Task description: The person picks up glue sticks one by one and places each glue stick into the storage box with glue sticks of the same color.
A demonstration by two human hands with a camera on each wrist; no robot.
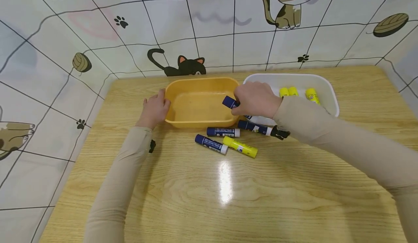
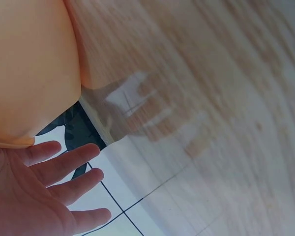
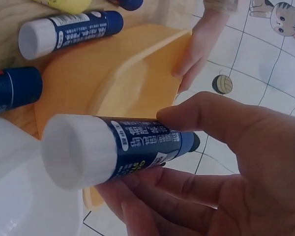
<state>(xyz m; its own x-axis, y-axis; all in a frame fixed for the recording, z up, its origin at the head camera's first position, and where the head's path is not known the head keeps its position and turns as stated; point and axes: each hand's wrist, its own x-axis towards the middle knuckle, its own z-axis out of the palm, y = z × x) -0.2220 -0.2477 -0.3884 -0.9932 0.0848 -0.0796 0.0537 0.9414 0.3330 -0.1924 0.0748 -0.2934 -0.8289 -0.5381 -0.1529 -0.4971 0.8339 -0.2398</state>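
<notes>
My right hand (image 1: 258, 98) grips a blue glue stick (image 3: 137, 145) with a white cap between thumb and fingers. In the head view it is over the right end of an orange plastic basin (image 1: 199, 124), near the white basin (image 1: 334, 101). My left hand (image 1: 154, 108) rests at the orange basin's left rim. The left wrist view shows the fingers (image 2: 71, 160) of that hand spread and fairly straight beside the basin's wall. In front of the orange basin lie blue glue sticks (image 1: 223, 132) and a yellow glue stick (image 1: 240, 147).
Several yellow glue sticks (image 1: 312, 95) lie inside the white basin, partly hidden by my right arm. A wooden table (image 1: 183, 192) carries everything. Behind it stands a wall covering (image 1: 215, 39) with cat drawings and a black grid, continuing along the left side.
</notes>
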